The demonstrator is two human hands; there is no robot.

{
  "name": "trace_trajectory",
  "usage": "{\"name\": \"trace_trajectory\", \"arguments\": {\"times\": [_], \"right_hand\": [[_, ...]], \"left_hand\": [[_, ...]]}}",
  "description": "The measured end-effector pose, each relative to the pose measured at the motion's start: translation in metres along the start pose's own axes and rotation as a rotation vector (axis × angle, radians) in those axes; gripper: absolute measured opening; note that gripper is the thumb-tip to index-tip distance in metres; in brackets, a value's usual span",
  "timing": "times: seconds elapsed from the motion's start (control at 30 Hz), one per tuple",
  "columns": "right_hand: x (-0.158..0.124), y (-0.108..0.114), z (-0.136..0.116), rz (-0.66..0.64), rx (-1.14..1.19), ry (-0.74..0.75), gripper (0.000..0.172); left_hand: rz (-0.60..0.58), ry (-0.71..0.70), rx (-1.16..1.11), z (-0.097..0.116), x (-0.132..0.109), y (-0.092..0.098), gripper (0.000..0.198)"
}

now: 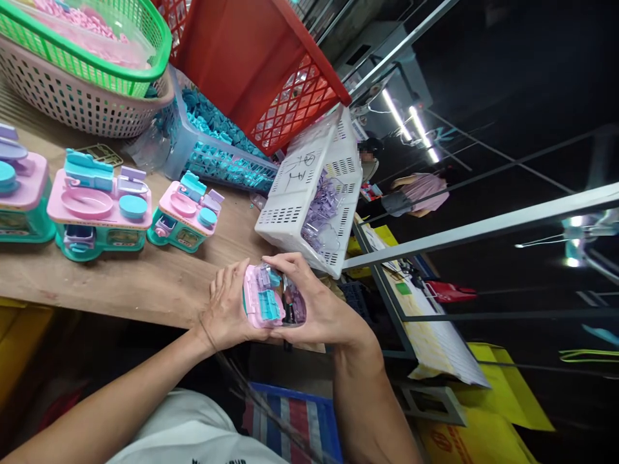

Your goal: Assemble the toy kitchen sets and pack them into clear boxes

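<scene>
Both hands hold one small toy kitchen set (265, 298) over the near edge of the wooden table (130, 283). The toy has a pink top, a teal part and small purple pieces. My left hand (227, 308) cups its left side. My right hand (314, 303) wraps its right side, with the fingers curled over the top and some purple pieces against the palm. Three finished toy kitchens stand in a row on the table to the left: one at the edge (22, 187), a middle one (99, 206) and a smaller-looking one (186, 212).
A tilted white basket (294, 193) with purple parts sits just beyond my hands. Behind it lie a tray of teal parts (217, 154), a red crate (261, 64), and a green basket (111, 58) stacked in a pink one (72, 103). Another person (411, 190) works at the far right.
</scene>
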State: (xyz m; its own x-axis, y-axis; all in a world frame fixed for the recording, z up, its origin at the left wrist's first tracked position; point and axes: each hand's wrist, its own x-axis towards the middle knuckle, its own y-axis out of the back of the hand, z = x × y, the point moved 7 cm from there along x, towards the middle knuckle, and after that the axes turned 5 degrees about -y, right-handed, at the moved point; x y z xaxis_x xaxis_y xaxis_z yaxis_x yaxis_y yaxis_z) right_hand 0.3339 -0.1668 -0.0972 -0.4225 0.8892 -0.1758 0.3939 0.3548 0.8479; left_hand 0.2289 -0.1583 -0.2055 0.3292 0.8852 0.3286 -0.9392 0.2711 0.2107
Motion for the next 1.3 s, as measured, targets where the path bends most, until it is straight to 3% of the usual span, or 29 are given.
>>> {"name": "trace_trajectory", "arguments": {"times": [0.53,0.73,0.97,1.3], "right_hand": [[0.008,0.006,-0.013,-0.085,-0.172,0.109,0.114],[0.01,0.007,-0.016,-0.103,-0.185,0.087,0.111],[0.025,0.01,-0.037,-0.189,-0.289,0.11,0.105],[0.023,0.007,-0.027,-0.207,-0.168,0.099,0.105]], "left_hand": [[0.008,-0.011,-0.023,0.004,-0.001,0.0,0.114],[0.03,-0.022,-0.003,0.002,-0.002,-0.001,0.114],[0.046,-0.033,0.013,0.001,-0.001,0.0,0.115],[0.04,-0.031,-0.003,0.003,0.001,0.002,0.114]]}}
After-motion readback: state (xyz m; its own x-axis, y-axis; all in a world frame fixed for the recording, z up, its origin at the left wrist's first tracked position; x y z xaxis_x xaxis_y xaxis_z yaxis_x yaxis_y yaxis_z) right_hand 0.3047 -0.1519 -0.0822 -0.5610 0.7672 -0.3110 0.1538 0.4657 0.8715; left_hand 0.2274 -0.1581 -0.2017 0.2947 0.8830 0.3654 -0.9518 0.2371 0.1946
